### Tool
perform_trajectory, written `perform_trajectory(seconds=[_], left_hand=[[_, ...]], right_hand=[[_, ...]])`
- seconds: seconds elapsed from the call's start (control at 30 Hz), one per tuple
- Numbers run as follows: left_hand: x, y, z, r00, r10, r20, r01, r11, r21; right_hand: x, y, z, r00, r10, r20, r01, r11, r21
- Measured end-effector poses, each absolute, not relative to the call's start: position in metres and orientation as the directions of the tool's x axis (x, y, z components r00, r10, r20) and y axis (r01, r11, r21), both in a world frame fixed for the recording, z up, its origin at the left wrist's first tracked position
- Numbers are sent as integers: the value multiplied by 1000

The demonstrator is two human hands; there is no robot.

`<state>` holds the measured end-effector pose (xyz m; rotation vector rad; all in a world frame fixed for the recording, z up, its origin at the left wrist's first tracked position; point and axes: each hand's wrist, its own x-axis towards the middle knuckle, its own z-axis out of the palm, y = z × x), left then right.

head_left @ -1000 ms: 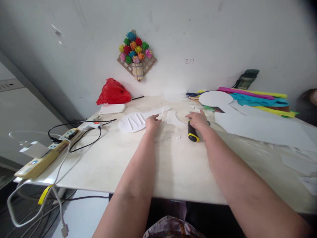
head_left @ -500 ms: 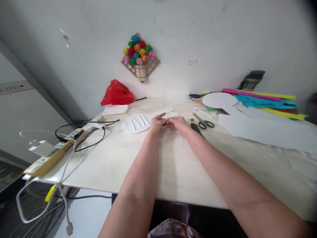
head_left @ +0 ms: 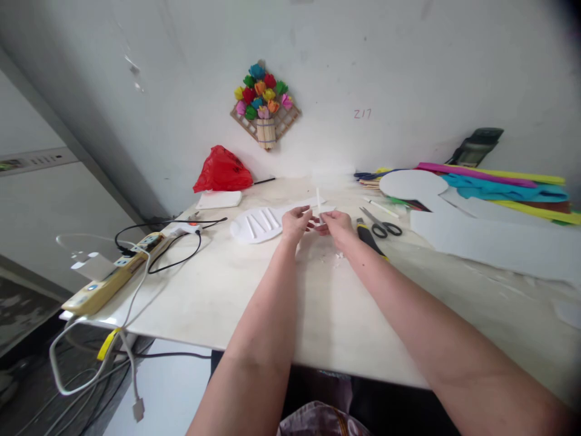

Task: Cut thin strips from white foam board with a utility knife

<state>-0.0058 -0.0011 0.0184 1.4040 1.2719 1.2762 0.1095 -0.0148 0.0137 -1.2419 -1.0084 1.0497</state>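
My right hand (head_left: pixel 339 227) is closed, its fingertips pinching the lower end of a thin white strip (head_left: pixel 318 198) that stands upright. Just beside it on the left, my left hand (head_left: pixel 297 223) has its fingers loosely bent and apart, close to the strip; whether they touch it is hard to see. Left of both hands lies a rounded white cutout (head_left: pixel 240 231) bearing several raised white strips. Small white scraps (head_left: pixel 339 255) are scattered below my right hand. A black and yellow utility knife (head_left: pixel 368 236) and black-handled scissors (head_left: pixel 380 224) rest to the right.
White sheets (head_left: pixel 490 239) and coloured paper (head_left: pixel 508 188) cover the right side, with a dark bottle (head_left: pixel 476 147) behind. A red plastic bag (head_left: pixel 223 169) sits at the back left. A power strip (head_left: pixel 109 275) with loose cables runs along the left table edge.
The white strip now stands upright in my right hand; before, the fingers of both hands were together around something small. My hands have parted slightly. The whole view has shifted a little.
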Motion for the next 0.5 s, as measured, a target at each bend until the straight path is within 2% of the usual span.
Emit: perform_trajectory(seconds=[0.1, 0.17, 0.33, 0.43, 0.5], left_hand=[[-10, -4, 25, -246, 931, 270, 528, -105, 843], [-15, -6, 29, -346, 877, 333, 664, -22, 748], [-36, -2, 35, -475, 827, 301, 710, 158, 686], [-57, 5, 32, -506, 836, 212, 720, 274, 638], [-74, 9, 27, -525, 826, 205, 745, 330, 580]], right_hand=[[109, -16, 13, 254, 966, -43, -145, -6, -989], [108, -17, 12, 236, 969, -68, -131, -38, -991], [99, -16, 12, 208, 968, -143, -55, -134, -989], [91, -13, 16, 128, 983, -129, 5, -131, -991], [85, -10, 17, 78, 991, -109, 57, -114, -992]])
